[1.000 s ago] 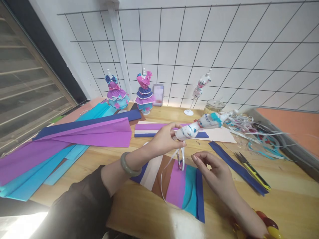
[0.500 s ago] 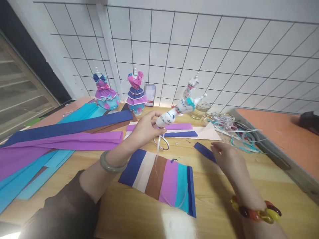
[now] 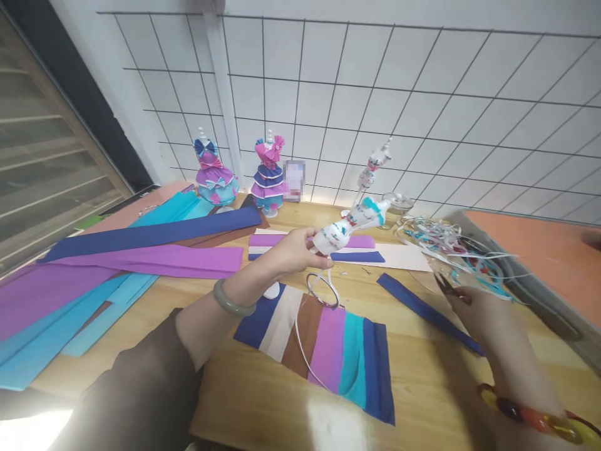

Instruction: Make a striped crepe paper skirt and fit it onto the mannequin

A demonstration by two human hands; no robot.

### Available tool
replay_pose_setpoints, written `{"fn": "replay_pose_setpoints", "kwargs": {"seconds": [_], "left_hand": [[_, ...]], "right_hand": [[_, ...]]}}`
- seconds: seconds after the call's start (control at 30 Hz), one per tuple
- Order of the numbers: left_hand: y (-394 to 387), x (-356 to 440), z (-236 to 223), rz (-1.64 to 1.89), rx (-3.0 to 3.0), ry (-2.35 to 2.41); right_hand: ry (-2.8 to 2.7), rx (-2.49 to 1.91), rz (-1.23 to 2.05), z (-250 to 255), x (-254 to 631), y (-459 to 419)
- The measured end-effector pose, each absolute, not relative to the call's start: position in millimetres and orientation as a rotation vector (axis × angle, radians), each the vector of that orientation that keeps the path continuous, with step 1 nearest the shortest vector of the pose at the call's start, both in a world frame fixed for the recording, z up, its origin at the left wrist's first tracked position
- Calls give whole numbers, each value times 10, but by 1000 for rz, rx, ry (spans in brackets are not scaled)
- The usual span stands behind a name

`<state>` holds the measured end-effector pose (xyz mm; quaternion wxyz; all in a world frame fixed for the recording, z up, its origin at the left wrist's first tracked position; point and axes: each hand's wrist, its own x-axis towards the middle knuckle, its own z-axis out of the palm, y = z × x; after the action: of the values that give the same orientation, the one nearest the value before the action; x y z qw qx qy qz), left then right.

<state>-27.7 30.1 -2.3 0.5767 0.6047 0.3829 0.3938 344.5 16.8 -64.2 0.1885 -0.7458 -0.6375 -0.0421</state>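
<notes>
Head view: I see the figure (image 3: 338,237) tilted above the middle of the bench (image 3: 408,407), its lower end gripped by the left hand (image 3: 293,254), thumb and fingers closed on it. The right hand (image 3: 491,313), toward the right edge, is curled round the scissors (image 3: 444,284), blades poking past its fingertips. Nearer the front edge lies the striped cloth (image 3: 326,344); right of it, a blue strip (image 3: 417,305). Scraps (image 3: 436,235) heap toward the far right corner.
</notes>
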Motion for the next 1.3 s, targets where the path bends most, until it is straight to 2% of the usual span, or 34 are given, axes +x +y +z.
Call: {"fn": "replay_pose_setpoints", "kwargs": {"seconds": [0.07,0.13,0.23,0.37,0.43,1.3], "left_hand": [[301,-261,-48,899,1398,879],[298,-244,-69,873,1385,867],[284,-213,-88,854,1358,866],[251,-159,-108,840,1382,882],[227,-129,-124,824,1410,909],[66,38,-270,659,1555,827]], "right_hand": [[-1775,-2033,-120,-501,3259,122],[-1737,-1783,-25,-370,2987,28],[-1720,-1483,366,-258,2544,-154],[-1784,-1433,965,-266,2194,-318],[-1804,-1385,1111,-291,2147,-347],[-2082,-1253,1173,-150,2096,-396]]}}
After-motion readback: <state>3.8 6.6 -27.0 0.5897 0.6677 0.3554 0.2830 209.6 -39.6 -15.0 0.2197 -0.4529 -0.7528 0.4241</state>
